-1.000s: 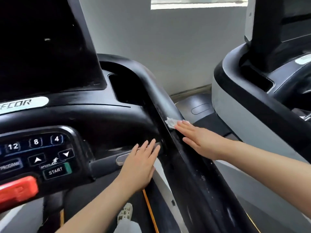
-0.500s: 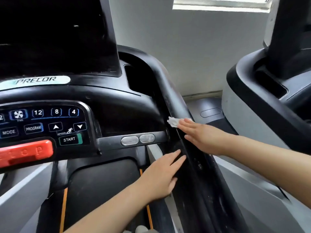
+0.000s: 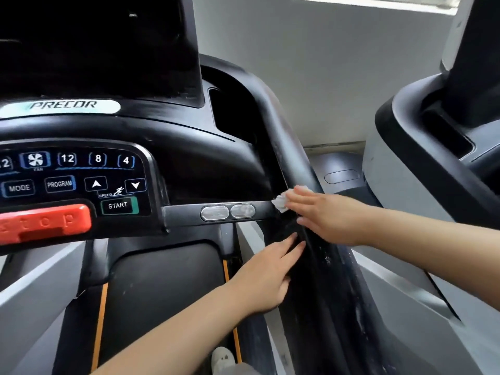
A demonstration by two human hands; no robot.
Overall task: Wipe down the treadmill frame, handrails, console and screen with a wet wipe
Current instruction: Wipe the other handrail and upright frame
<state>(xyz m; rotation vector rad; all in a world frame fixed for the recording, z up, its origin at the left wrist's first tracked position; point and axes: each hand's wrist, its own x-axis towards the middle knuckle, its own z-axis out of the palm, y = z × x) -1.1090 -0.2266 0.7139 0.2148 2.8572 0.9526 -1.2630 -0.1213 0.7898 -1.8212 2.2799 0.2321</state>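
My right hand [image 3: 328, 216] lies flat, fingers straight, and presses a crumpled white wet wipe [image 3: 282, 201] onto the black right handrail [image 3: 295, 155] where the grey crossbar [image 3: 186, 213] meets it. Only the wipe's left edge shows past my fingertips. My left hand [image 3: 266, 276] rests with straight fingers against the handrail's inner side, just below the right hand. The console [image 3: 189, 155] with its button panel [image 3: 73, 182] and red stop bar [image 3: 44, 221] fills the left. The dark screen [image 3: 94, 47] stands above it.
A second treadmill [image 3: 422, 163] stands close on the right, with a narrow gap between the machines. A grey wall [image 3: 311, 77] is behind. The black running belt [image 3: 165, 296] with orange stripes lies below, and a light shoe [image 3: 223, 358] shows at the bottom.
My left hand left the crossbar and now rests on the handrail's inner side. My right hand with the wipe slid slightly down the rail toward the crossbar joint. The view shifted left.
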